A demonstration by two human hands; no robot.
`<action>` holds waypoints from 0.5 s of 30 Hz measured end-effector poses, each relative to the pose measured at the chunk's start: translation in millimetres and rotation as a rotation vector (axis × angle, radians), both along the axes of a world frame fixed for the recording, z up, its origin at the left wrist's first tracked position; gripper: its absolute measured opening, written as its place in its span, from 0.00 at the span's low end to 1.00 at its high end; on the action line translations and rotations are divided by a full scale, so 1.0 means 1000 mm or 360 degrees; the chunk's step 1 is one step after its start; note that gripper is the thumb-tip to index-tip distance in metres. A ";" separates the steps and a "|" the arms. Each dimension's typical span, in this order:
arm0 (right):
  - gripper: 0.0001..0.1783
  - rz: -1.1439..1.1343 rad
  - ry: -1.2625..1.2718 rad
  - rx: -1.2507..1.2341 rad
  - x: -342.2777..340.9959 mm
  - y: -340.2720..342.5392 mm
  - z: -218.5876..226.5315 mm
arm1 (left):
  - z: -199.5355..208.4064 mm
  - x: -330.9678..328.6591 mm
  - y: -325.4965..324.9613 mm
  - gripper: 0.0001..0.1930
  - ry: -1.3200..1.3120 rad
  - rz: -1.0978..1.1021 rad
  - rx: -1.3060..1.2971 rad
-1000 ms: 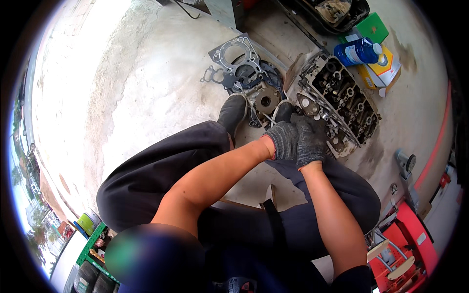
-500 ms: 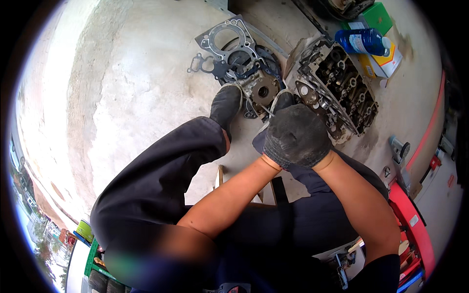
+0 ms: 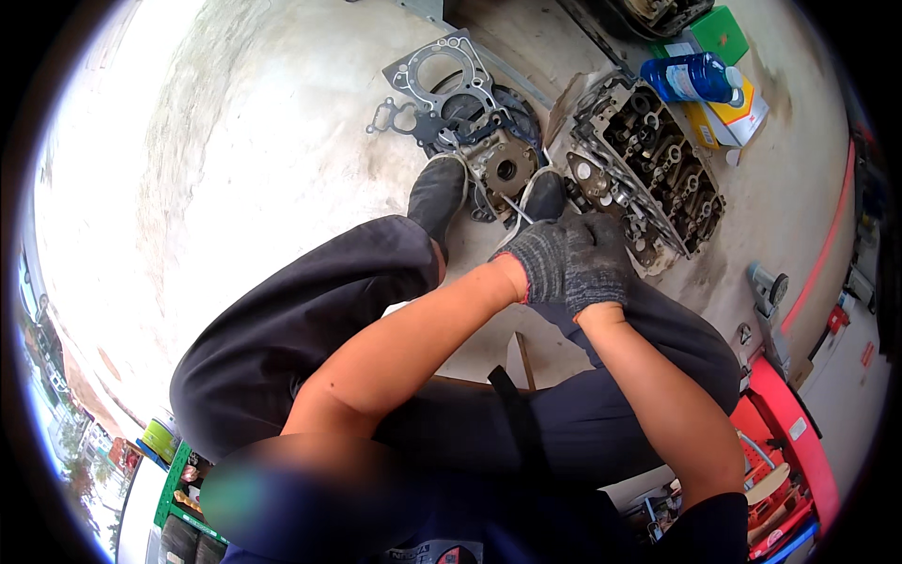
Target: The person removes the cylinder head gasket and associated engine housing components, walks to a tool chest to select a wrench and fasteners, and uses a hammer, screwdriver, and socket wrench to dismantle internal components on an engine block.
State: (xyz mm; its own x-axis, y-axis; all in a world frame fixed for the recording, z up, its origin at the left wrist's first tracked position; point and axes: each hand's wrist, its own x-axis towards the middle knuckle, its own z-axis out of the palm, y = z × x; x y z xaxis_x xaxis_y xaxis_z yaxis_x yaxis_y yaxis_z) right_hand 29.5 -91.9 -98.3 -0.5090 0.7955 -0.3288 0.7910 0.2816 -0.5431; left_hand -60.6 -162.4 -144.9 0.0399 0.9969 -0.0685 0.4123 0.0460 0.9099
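Both of my hands wear dark knitted work gloves and are brought together above my right shin. My left hand (image 3: pixel 542 256) is closed, and a thin metal rod (image 3: pixel 518 210) sticks out beyond it toward the metal housing. Pressed against it, my right hand (image 3: pixel 598 265) is curled too; whatever lies inside its fingers is hidden. The rod's tip lies at the lower edge of the round-holed metal housing (image 3: pixel 507 169), which sits between my two shoes. Whether tip and housing touch, I cannot tell.
Flat gaskets (image 3: pixel 442 80) lie over round parts beyond the housing. To the right rests an engine cylinder head (image 3: pixel 658 160), with a blue bottle (image 3: pixel 691 77), a yellow-white box (image 3: pixel 728 117) and a green box (image 3: pixel 719 36) behind. A red tool tray (image 3: pixel 799 442) stands at lower right.
Both hands have turned and shifted slightly, so the left glove's back now shows beside the right. My left forearm has swung a little left. More of the rod and right shoe shows.
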 end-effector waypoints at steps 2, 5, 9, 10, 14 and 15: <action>0.10 0.0115 0.0034 0.0201 -0.008 0.004 0.005 | -0.009 0.009 0.000 0.31 -0.0054 0.0113 0.0062; 0.09 0.0338 -0.0002 0.0402 -0.013 0.017 0.009 | -0.011 0.027 0.013 0.19 0.0232 0.0751 0.0335; 0.09 0.0342 -0.0085 0.0322 -0.012 0.033 0.012 | 0.005 0.035 0.030 0.19 0.0117 0.0969 0.0161; 0.09 0.0165 -0.0087 0.0116 -0.008 0.035 0.014 | 0.010 0.034 0.031 0.19 0.0167 0.1069 0.0276; 0.14 -0.0442 0.0222 -0.0552 0.020 0.042 0.022 | 0.030 0.035 0.034 0.14 0.0105 0.0214 -0.0114; 0.14 -0.0452 0.0275 -0.0593 0.030 0.047 0.026 | 0.035 0.040 0.037 0.14 0.0170 0.0000 -0.0135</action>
